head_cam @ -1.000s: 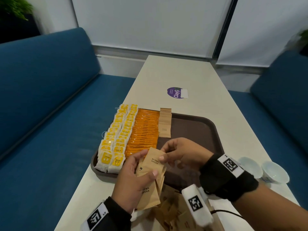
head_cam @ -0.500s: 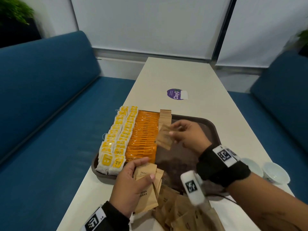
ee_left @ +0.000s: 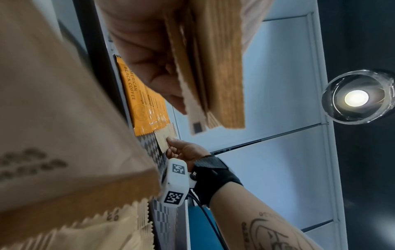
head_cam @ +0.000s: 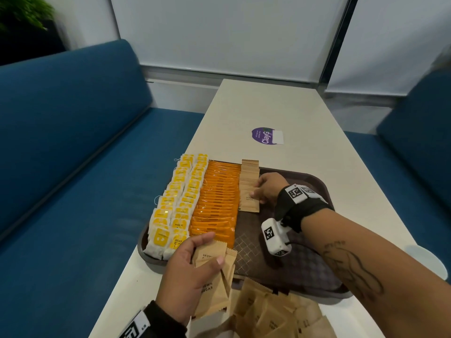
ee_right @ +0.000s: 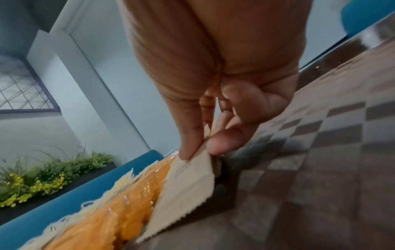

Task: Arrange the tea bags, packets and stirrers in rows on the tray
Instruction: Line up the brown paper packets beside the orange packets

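A dark brown tray holds two rows of yellow tea bags, a row of orange coffee packets and a short row of brown sugar packets. My right hand pinches the nearest brown sugar packet at the front of that row; the right wrist view shows thumb and finger on this packet as it lies against the tray. My left hand grips a small stack of brown sugar packets over the tray's near left corner.
More loose brown sugar packets lie heaped on the table just in front of the tray. A purple sticker lies beyond the tray. A white cup stands at the right. Blue benches flank the table on both sides.
My right hand took one packet from the left hand's stack, carried it forward and set it down at the front of the brown sugar row. The left hand stayed put.
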### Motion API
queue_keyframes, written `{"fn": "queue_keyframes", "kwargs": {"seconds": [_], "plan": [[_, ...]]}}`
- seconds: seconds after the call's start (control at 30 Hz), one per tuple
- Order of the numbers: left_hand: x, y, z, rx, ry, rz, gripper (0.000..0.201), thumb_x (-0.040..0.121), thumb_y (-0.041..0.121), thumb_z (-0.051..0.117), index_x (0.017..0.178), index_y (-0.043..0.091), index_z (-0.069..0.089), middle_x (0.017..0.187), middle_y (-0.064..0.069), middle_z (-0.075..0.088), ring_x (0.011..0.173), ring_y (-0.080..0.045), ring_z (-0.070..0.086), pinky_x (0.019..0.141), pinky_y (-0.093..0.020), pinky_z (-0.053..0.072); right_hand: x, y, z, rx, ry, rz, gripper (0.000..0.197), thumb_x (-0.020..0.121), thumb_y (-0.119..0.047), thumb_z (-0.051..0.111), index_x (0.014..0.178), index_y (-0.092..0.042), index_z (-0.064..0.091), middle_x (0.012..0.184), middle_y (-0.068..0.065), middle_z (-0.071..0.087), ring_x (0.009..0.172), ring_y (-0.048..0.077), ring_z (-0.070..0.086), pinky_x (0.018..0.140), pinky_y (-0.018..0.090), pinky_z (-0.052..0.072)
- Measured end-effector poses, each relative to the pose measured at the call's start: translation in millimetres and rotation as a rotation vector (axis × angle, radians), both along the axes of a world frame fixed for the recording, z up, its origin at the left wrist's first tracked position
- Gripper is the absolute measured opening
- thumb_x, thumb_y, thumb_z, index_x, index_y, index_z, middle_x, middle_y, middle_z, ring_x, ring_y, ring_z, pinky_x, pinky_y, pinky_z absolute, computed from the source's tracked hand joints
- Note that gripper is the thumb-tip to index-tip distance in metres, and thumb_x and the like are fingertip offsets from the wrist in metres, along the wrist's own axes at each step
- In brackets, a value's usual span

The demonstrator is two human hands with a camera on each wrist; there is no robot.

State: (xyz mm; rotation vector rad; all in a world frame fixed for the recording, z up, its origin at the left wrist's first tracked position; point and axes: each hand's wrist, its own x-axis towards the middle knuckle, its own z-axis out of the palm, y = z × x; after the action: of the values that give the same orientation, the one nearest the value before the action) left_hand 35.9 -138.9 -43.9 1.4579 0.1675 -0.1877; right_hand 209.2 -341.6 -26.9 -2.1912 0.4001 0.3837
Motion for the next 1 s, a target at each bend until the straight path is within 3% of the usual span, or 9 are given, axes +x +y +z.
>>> {"fn": "queue_keyframes", "kwargs": {"seconds": [0.1, 0.3, 0.53, 0.57, 0.67, 0.77, 0.83, 1.0], "plan": [[1, 0, -2, -0.008, 0.001, 0.000, 0.040, 0.075, -0.004, 0.070, 0.105, 0.021, 0.063, 0.106, 0.011, 0.064, 0.093, 0.000, 0.060, 0.072, -0.016, 0.046, 5, 2, 0, -0.050, -0.002, 0.002, 0.020, 0.080, -0.008, 0.073, 0.083, -0.013, 0.054, 0.100, 0.012, 0.068, 0.077, 0.020, 0.062, 0.089, 0.036, 0.055], [1, -1, -4, 0.009, 0.003, -0.021, 0.040, 0.075, 0.000, 0.071, 0.106, 0.023, 0.062, 0.111, 0.008, 0.062, 0.102, -0.010, 0.058, 0.077, -0.024, 0.047, 8, 2, 0, -0.108, 0.003, -0.015, 0.024, 0.079, -0.012, 0.075, 0.080, -0.012, 0.051, 0.101, 0.014, 0.070, 0.076, 0.022, 0.063, 0.089, 0.038, 0.055], [0, -3, -3, 0.008, -0.005, -0.033, 0.040, 0.075, -0.002, 0.070, 0.106, 0.022, 0.062, 0.104, 0.010, 0.064, 0.088, 0.001, 0.062, 0.067, -0.013, 0.050, 6, 1, -1, -0.147, -0.006, -0.009, 0.025, 0.082, -0.018, 0.072, 0.078, -0.013, 0.049, 0.101, 0.011, 0.070, 0.077, 0.019, 0.063, 0.090, 0.036, 0.053], [-1, -3, -3, 0.011, -0.005, -0.034, 0.040, 0.075, -0.001, 0.070, 0.106, 0.022, 0.062, 0.104, 0.009, 0.064, 0.088, 0.000, 0.063, 0.070, -0.016, 0.052, 6, 0, 0, -0.139, -0.008, -0.019, 0.023, 0.082, -0.019, 0.072, 0.079, -0.014, 0.049, 0.101, 0.010, 0.070, 0.075, 0.018, 0.062, 0.087, 0.034, 0.054], [-2, -3, -2, -0.013, 0.010, -0.022, 0.042, 0.075, -0.001, 0.070, 0.108, 0.023, 0.061, 0.107, 0.004, 0.065, 0.096, -0.012, 0.063, 0.085, -0.038, 0.054, 2, -6, 6, -0.106, -0.025, -0.043, 0.019, 0.085, -0.023, 0.068, 0.082, -0.013, 0.053, 0.097, 0.009, 0.069, 0.072, 0.016, 0.060, 0.079, 0.032, 0.054], [-3, -4, 0, -0.028, -0.007, -0.017, 0.044, 0.076, -0.004, 0.068, 0.109, 0.024, 0.059, 0.105, 0.006, 0.066, 0.088, -0.006, 0.065, 0.074, -0.024, 0.056, -15, -9, 22, -0.078, -0.116, -0.027, 0.015, 0.088, -0.024, 0.066, 0.086, -0.012, 0.056, 0.085, 0.004, 0.062, 0.071, 0.013, 0.056, 0.067, 0.027, 0.049], [-3, -6, 2, -0.054, -0.018, -0.015, 0.047, 0.076, -0.008, 0.067, 0.109, 0.023, 0.057, 0.103, 0.007, 0.066, 0.083, -0.002, 0.067, 0.066, -0.017, 0.054, -34, -8, 34, -0.018, -0.141, 0.059, 0.017, 0.088, -0.026, 0.065, 0.094, -0.011, 0.058, 0.086, 0.004, 0.061, 0.069, 0.010, 0.055, 0.058, 0.022, 0.043], [-3, -14, 8, -0.068, -0.063, -0.056, 0.056, 0.076, -0.010, 0.067, 0.117, 0.024, 0.050, 0.102, 0.011, 0.065, 0.079, 0.006, 0.066, 0.059, -0.008, 0.048, -94, 9, 54, 0.049, -0.023, 0.426, 0.024, 0.083, -0.039, 0.068, 0.092, -0.018, 0.064, 0.076, -0.007, 0.064, 0.065, 0.004, 0.057, 0.057, 0.020, 0.041]]}}
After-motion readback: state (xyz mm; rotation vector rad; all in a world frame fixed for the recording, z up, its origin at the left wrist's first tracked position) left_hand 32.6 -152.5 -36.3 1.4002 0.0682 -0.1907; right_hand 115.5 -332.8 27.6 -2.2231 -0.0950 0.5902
